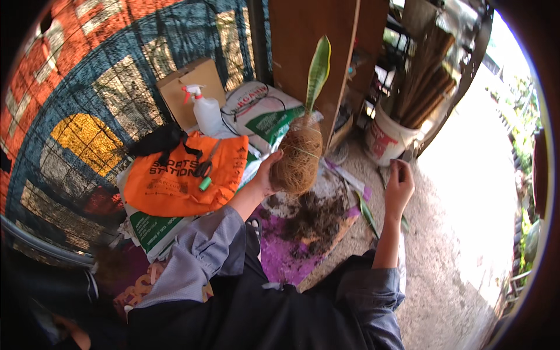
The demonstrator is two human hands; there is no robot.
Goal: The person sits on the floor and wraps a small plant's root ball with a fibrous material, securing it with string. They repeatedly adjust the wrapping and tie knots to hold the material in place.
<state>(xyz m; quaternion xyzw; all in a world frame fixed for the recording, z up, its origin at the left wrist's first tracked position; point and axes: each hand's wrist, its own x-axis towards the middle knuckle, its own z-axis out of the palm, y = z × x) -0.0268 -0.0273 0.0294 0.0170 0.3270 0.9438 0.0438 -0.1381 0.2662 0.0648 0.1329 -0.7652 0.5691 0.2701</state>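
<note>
My left hand [267, 171] grips a coconut-fibre ball [301, 159] from its left side. Thin green string runs round the fibre, and one snake plant leaf [318, 72] stands upright from its top. My right hand [400, 179] is raised to the right, apart from the ball, with its fingertips pinched together; whether something thin is between them cannot be told. Below the ball, dark soil [317, 223] lies spread on a purple sheet [282, 253]. A loose snake plant leaf [367, 213] rests at its right edge. Scissors [204, 166] and a green thread spool [204, 183] lie on an orange bag [183, 197].
White and green sacks [153, 236] lie under the orange bag. A spray bottle [208, 113] stands before a cardboard box [173, 94]. A white bucket [387, 142] with brown rolls stands at the back right, beside a brown wooden panel [308, 26]. Another person's arm [76, 334] shows at bottom left.
</note>
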